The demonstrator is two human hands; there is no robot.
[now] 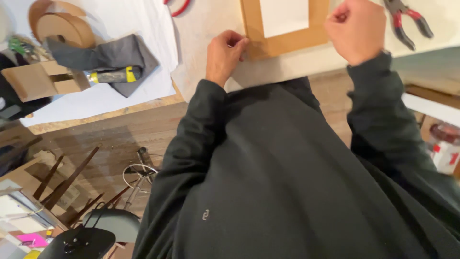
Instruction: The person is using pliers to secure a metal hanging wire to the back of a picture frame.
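— Where does the frame sit?

— The brown cardboard frame [282, 33] lies flat near the bench [287, 67] edge. Your left hand [224, 55] pinches its lower-left corner; your right hand [357, 31] is fisted above it, and I cannot tell what it holds.

— The risk?

— A one-corner grip could let it pivot or crease, I'd say. The pliers [407, 21] lie close by.

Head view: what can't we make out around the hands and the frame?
- Cardboard frame: its upper part is cut off by the top edge.
- Right hand: a closed fist; whatever might be inside is hidden by its own fingers.
- Left hand: fingertips at the frame's corner; the contact itself is hidden.
- Red-handled pliers: the head is cut off by the top edge.
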